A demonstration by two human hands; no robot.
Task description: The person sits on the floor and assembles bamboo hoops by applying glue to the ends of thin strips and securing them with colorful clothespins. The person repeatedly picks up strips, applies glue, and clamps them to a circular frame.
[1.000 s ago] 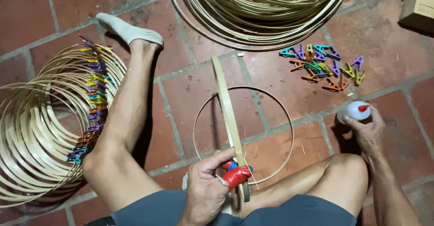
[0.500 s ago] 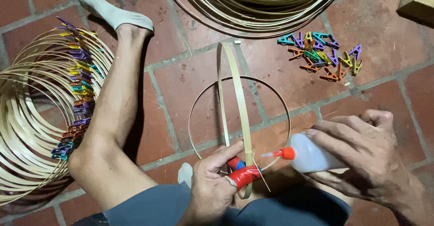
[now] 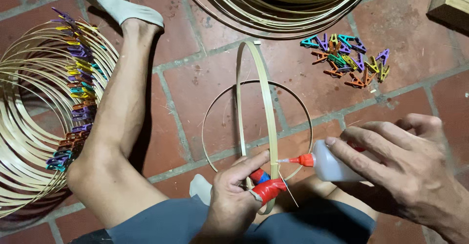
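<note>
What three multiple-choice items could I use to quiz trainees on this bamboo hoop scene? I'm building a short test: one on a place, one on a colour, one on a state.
1. Where does the loose heap of clothes pegs lie?
A. on the brick floor
B. in a box
C. on the lap

2. What colour is the glue bottle's nozzle?
A. green
B. red-orange
C. white

3. How is the right hand?
A. empty and flat
B. closed round the glue bottle
C. holding a peg

Answers: 1 A, the pegs rest on bare bricks; 2 B, the tip shows red-orange; 3 B, the fingers wrap the bottle.
</note>
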